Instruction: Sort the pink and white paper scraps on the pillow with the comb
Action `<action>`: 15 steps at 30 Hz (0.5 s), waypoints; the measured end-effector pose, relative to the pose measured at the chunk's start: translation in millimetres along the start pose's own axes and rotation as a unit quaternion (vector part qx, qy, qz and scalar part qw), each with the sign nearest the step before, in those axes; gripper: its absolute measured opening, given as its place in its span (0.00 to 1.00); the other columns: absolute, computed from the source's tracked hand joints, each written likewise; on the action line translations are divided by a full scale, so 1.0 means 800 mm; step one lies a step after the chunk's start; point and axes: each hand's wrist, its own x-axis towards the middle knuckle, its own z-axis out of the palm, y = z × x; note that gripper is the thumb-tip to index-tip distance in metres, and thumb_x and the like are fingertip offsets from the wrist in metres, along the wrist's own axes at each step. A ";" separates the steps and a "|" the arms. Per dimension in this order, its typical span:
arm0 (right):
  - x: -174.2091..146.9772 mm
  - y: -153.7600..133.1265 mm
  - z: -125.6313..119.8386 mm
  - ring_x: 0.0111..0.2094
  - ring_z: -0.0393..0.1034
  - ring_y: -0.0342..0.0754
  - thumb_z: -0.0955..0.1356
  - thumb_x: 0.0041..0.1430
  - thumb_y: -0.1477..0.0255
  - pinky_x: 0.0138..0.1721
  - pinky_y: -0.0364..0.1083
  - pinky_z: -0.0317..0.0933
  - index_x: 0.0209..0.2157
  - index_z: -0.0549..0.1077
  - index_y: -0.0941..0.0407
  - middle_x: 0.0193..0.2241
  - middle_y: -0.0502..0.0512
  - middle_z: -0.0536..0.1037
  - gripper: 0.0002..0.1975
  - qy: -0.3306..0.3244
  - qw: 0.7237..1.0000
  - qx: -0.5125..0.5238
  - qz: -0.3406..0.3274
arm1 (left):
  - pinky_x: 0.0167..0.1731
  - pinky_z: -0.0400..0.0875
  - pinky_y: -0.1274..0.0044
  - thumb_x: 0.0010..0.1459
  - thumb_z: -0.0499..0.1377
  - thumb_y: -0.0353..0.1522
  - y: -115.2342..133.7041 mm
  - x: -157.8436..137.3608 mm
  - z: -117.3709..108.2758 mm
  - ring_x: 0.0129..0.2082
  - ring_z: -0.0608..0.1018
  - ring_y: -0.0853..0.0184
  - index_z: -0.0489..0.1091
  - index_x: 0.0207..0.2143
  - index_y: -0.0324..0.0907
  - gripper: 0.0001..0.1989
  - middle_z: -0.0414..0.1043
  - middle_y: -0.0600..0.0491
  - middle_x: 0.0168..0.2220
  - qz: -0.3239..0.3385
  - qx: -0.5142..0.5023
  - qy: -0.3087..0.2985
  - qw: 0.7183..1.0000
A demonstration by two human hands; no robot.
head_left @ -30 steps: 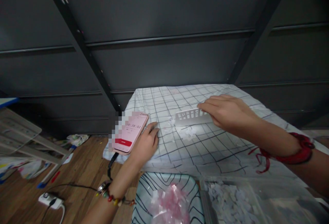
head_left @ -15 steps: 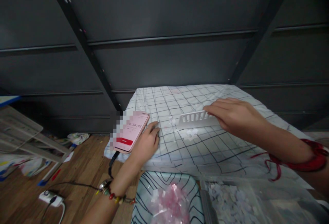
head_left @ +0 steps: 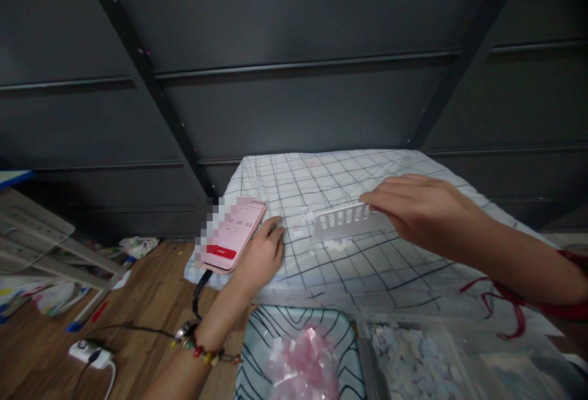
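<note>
My right hand (head_left: 413, 207) grips a white slotted plastic piece (head_left: 344, 222) by its upper edge, fingers on top and thumb below. The piece stands on edge, tilted, on the white checked cloth (head_left: 316, 173). Small white scraps (head_left: 337, 244) lie on the cloth along its near side, and a few more (head_left: 304, 215) sit by its left end. My left hand (head_left: 261, 253) rests on the cloth with its fingers stretched out, right beside a phone (head_left: 234, 234) that displays a running timer. Nothing shows in that hand.
Below the cloth's front edge is a patterned tray (head_left: 257, 332) with pink clear plastic packets (head_left: 307, 357). To its right stands a clear bin (head_left: 459, 332) full of small pale pieces. A power strip (head_left: 92, 356) lies on the floor. Dark panels (head_left: 294, 112) close off the back.
My right hand has shifted the white slotted piece slightly left and nearer to me, over some of the scraps. The left hand stays by the phone.
</note>
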 end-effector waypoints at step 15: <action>-0.003 -0.002 0.013 0.26 0.65 0.46 0.58 0.49 0.87 0.29 0.44 0.57 0.28 0.70 0.58 0.25 0.54 0.74 0.14 0.009 1.000 0.010 -0.007 | 0.52 0.66 0.63 0.57 0.48 0.24 -0.002 0.000 0.001 0.52 0.69 0.56 0.69 0.44 0.34 0.15 0.64 0.41 0.53 -0.006 0.003 -0.009 1.000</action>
